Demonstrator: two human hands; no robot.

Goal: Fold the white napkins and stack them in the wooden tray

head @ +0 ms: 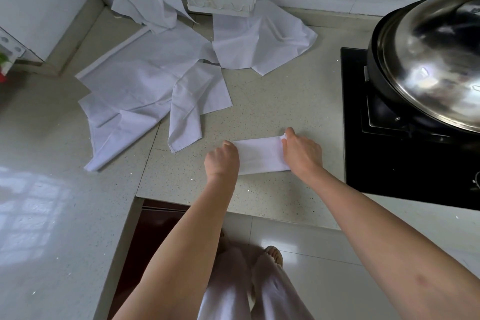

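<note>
white napkins [155, 86], speckled beige countertop [259, 101], black stove [389, 163], shiny silver lid [436, 60]

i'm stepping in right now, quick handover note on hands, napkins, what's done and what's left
Left hand: curled on the left end of the folded napkin, grip hidden.
Right hand: pinches its right end.
The napkin is a narrow strip on the counter beside the stove.
Loose napkins lie unfolded at the back left.
No wooden tray in view.
Left: finish this fold, fold the others, find the tray, stack.
</note>
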